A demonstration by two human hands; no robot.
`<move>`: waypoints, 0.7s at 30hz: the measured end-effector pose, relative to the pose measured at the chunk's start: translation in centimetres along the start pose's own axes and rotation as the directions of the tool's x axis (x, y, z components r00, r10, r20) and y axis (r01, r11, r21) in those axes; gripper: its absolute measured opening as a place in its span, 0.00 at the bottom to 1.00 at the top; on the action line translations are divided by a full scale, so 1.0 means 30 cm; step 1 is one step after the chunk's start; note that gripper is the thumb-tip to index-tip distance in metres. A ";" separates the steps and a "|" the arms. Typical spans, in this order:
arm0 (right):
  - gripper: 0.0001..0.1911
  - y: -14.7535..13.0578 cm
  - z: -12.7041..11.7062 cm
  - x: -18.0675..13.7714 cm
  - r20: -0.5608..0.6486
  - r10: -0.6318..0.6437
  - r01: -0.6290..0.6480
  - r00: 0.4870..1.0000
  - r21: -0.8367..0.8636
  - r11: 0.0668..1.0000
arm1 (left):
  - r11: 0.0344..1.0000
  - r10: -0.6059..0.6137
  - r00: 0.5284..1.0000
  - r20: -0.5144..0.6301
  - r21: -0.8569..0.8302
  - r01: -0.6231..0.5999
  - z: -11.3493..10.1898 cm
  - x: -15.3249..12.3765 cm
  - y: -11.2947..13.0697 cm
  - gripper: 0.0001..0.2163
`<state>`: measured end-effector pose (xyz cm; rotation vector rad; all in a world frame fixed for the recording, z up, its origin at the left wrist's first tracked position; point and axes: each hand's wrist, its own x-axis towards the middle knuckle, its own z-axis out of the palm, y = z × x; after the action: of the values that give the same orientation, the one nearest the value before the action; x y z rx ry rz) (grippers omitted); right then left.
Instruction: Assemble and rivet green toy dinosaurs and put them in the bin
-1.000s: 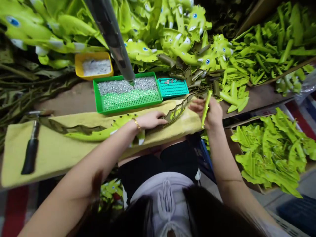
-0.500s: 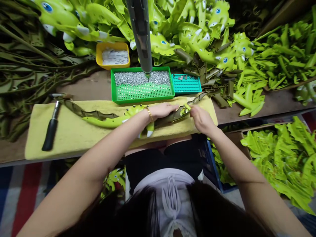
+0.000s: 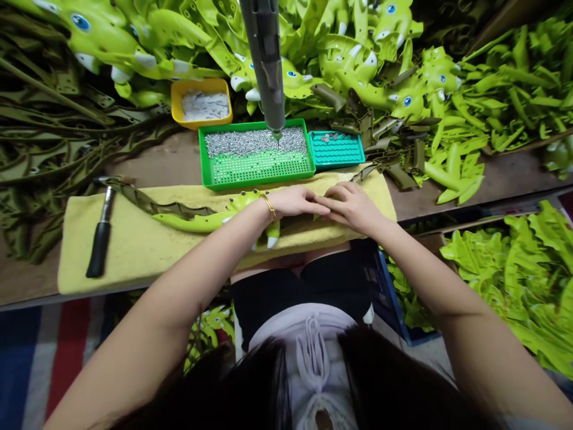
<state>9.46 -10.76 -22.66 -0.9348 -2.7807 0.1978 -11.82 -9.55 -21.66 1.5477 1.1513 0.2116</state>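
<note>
A long toy dragon or dinosaur part, lime green with an olive-brown strip and dark knobs, lies lengthwise on a folded yellow cloth. My left hand, with a gold bracelet at the wrist, rests over its right portion, fingers stretched to the right. Meeting it from the other side, my right hand lies over the same portion with its fingers extended left. The fingertips of both hands come together, hiding the toy beneath. At the cloth's left end is a black-handled hammer.
A power screwdriver hangs above a green tray of small metal screws. Beside that stand a teal tray and a yellow tub of whitish pieces. Green toy parts pile behind; olive strips heap at left.
My right hand has shifted left and flattened over the toy, beside my left fingers. The small green piece it pinched before is now hidden. My left hand stays in much the same place.
</note>
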 end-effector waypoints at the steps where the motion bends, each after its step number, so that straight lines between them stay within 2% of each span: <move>1: 0.22 -0.009 -0.003 -0.002 -0.010 0.015 -0.015 1.000 0.031 0.999 | 1.000 0.005 1.000 -0.003 -0.005 -0.005 0.002 -0.004 0.005 0.17; 3: 0.22 -0.035 -0.015 -0.016 -0.072 0.116 -0.105 0.991 0.139 0.985 | 1.000 0.000 1.000 -0.016 -0.006 0.000 0.004 -0.019 0.022 0.15; 4: 0.23 -0.051 -0.019 -0.025 -0.133 0.229 -0.194 0.964 0.237 0.952 | 1.000 0.001 1.000 -0.026 -0.003 -0.001 0.004 -0.030 0.033 0.14; 5: 0.25 -0.069 -0.018 -0.034 -0.183 0.398 -0.306 0.899 0.388 0.870 | 1.000 0.008 1.000 -0.026 0.006 -0.008 0.004 -0.039 0.043 0.14; 6: 0.26 -0.086 -0.012 -0.039 -0.200 0.598 -0.395 0.776 0.585 0.708 | 1.000 0.031 0.999 -0.032 0.006 -0.031 0.003 -0.047 0.053 0.15; 7: 0.25 -0.102 -0.002 -0.039 -0.125 0.766 -0.424 0.631 0.771 0.475 | 0.998 0.052 0.996 -0.068 0.034 -0.050 0.002 -0.052 0.061 0.15; 8: 0.25 -0.116 0.011 -0.032 -0.010 0.839 -0.391 0.544 0.882 0.264 | 0.994 0.081 0.992 -0.098 0.083 -0.073 0.001 -0.053 0.068 0.15; 9: 0.24 -0.129 0.024 -0.021 0.074 0.858 -0.340 0.508 0.933 0.121 | 0.986 0.115 0.985 -0.126 0.133 -0.098 0.001 -0.053 0.075 0.15; 10: 0.24 -0.141 0.034 -0.006 0.131 0.849 -0.297 0.512 0.954 0.032 | 0.977 0.145 0.978 -0.147 0.178 -0.118 0.001 -0.051 0.082 0.15; 11: 0.24 -0.151 0.041 0.009 0.145 0.831 -0.263 0.537 0.965 0.001 | 0.968 0.170 0.972 -0.161 0.210 -0.134 0.003 -0.048 0.088 0.15; 13: 0.24 -0.167 0.047 0.035 0.131 0.814 -0.195 0.566 0.981 -0.022 | 0.961 0.199 0.964 -0.179 0.230 -0.156 0.008 -0.046 0.099 0.16; 18: 0.25 -0.200 0.047 0.049 0.145 0.814 -0.059 0.563 0.989 -0.135 | 0.972 0.183 0.968 -0.175 0.178 -0.152 0.014 -0.070 0.103 0.19; 21: 0.23 -0.198 0.037 0.030 0.188 0.764 -0.055 0.617 0.979 -0.196 | 0.985 0.131 0.982 -0.133 0.131 -0.113 0.005 -0.095 0.088 0.21</move>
<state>5.05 -14.98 -22.48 -1.1251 -0.8754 1.5510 -11.73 -11.46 -18.28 1.7372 1.1989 0.3430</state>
